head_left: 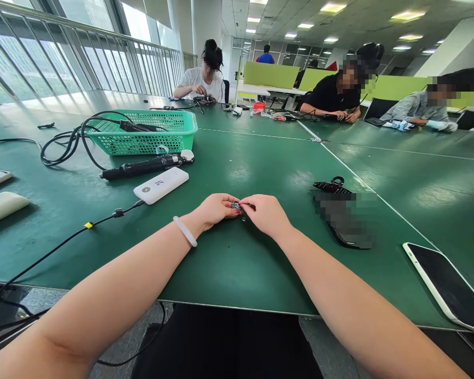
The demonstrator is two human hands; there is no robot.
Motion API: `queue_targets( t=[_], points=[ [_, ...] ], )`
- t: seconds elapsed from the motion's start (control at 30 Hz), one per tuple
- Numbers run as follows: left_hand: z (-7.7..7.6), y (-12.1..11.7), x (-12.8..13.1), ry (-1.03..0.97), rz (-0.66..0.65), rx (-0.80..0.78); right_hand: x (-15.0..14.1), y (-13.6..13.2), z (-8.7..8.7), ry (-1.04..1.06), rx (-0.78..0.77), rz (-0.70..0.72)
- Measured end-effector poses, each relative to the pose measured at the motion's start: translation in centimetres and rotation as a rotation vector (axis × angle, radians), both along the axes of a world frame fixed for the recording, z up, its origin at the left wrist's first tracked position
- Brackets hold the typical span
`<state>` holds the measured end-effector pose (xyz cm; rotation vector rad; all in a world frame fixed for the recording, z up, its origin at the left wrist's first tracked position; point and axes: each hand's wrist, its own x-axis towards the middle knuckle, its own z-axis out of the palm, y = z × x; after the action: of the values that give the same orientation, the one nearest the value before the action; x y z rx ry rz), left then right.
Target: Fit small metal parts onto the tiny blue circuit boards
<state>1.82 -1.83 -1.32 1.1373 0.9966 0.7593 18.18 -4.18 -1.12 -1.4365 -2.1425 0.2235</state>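
Note:
Over the green table (pixel 237 273), my left hand (pixel 213 211), with a pale bangle (pixel 185 231) at its wrist, pinches a tiny dark-and-silver part (pixel 236 206) between thumb and fingers. The part is too small to name. My right hand (pixel 267 213) meets it from the other side, its thumb and forefinger closed at the part's right edge. Whatever those right fingertips hold is hidden. Just below the fingertips, a tiny clear or shiny piece (pixel 244 219) lies on the tabletop.
A green basket (pixel 142 148) with cables, a black pen-shaped electric tool (pixel 142 167) and a white power bank (pixel 161 185) lie to the left. On the right are a black hair claw clip (pixel 334 185), a blurred dark item (pixel 345 226) and a phone (pixel 446 284). Several people sit across the table.

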Motion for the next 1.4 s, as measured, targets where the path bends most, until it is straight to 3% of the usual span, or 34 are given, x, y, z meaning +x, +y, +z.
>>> queue_targets(
  t=[0.77,1.0,1.13,1.4],
  points=[
    [0.5,0.1,-0.1,-0.013,0.013,-0.061,0.8,-0.3,0.2,0.132,0.038,0.027],
    [0.7,-0.1,0.0,0.02,0.039,-0.069,0.9,-0.1,0.2,0.372,-0.069,-0.034],
    [0.6,-0.2,0.0,0.006,0.036,-0.055,1.1,0.1,0.0,0.324,-0.124,-0.043],
    [0.8,-0.3,0.0,0.018,0.005,-0.036,1.1,0.1,-0.3,0.295,-0.077,0.015]
  ],
)
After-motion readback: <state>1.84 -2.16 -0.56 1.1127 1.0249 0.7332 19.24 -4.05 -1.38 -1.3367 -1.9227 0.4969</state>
